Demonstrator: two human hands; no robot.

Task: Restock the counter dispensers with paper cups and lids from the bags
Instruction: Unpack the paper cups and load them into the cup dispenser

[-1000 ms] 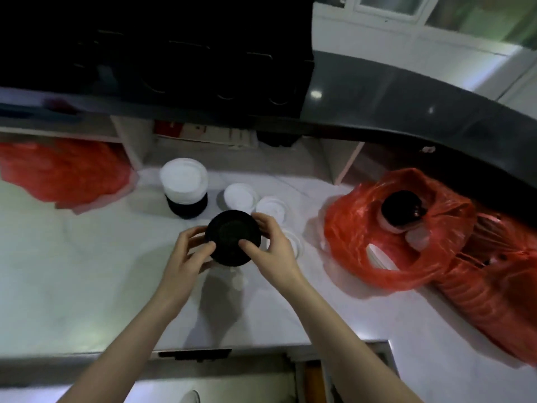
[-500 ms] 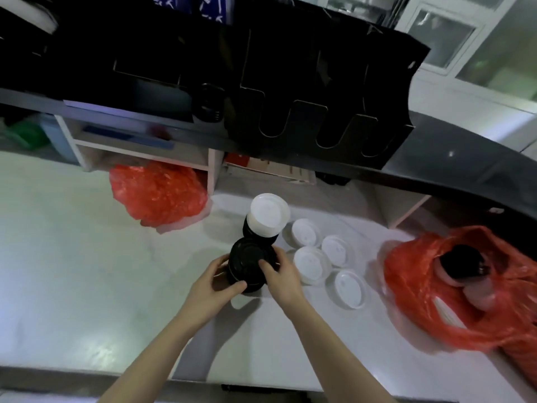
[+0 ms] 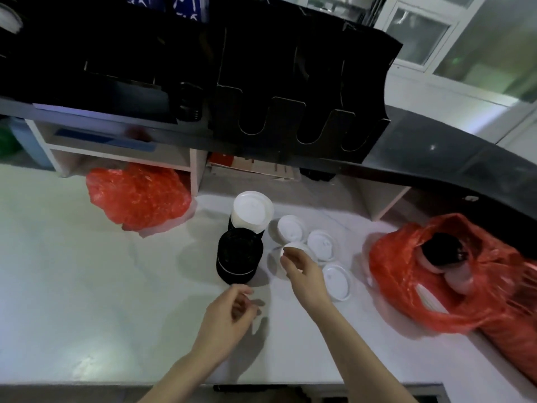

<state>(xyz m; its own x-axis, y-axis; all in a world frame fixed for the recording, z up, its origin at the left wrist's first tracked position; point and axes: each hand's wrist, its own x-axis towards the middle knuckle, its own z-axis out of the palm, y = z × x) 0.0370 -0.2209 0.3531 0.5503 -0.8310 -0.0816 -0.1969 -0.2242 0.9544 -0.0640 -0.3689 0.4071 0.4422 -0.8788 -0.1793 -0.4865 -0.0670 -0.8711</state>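
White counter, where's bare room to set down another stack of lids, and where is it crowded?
Free: the white counter left of the black lid stack, below the left red bag, and the near strip around the left hand. Crowded: from the black stack across the loose white lids under the right hand to the right red bag.

A stack of lids [image 3: 239, 257] stands on the counter [image 3: 72, 286]. Just behind the stack of lids stands a taller capped stack [image 3: 252, 212]. To the right of the stack of lids lie single lids [image 3: 290, 227], near one another. Farther right of the stack of lids lies an open bag [image 3: 436, 274] with more stacks inside. Behind and left of the stack of lids lies a second bag [image 3: 136, 196]. Above and behind it stands the dispenser [image 3: 290, 82], on a ledge.
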